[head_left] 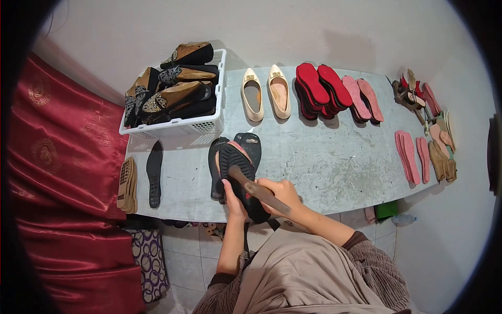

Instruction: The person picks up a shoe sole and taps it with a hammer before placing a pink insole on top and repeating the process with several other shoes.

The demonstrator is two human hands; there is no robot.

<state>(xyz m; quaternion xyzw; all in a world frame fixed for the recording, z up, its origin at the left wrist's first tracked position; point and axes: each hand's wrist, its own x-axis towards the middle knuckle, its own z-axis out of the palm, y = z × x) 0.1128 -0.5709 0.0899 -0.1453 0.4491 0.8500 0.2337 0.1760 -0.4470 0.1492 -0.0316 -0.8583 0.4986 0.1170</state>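
My left hand [235,203] grips the near left side of a black sandal [228,157], which is turned with its ridged sole facing up. A pinkish edge shows along its far end. My right hand [281,193] is closed around the handle of a hammer [266,198]. The brown hammer head lies over the middle of the sole; whether it touches cannot be told. Beneath and beyond the sandal are more black soles [250,142] on the table, partly covered by it.
A white plastic basket [209,127] of patterned shoes stands back left. Cream flats [252,99], red soles [312,83] and pink soles [361,99] line the table's [334,162] back. A black sole [154,175] and tan soles [126,186] lie left; several insoles [405,157] lie right.
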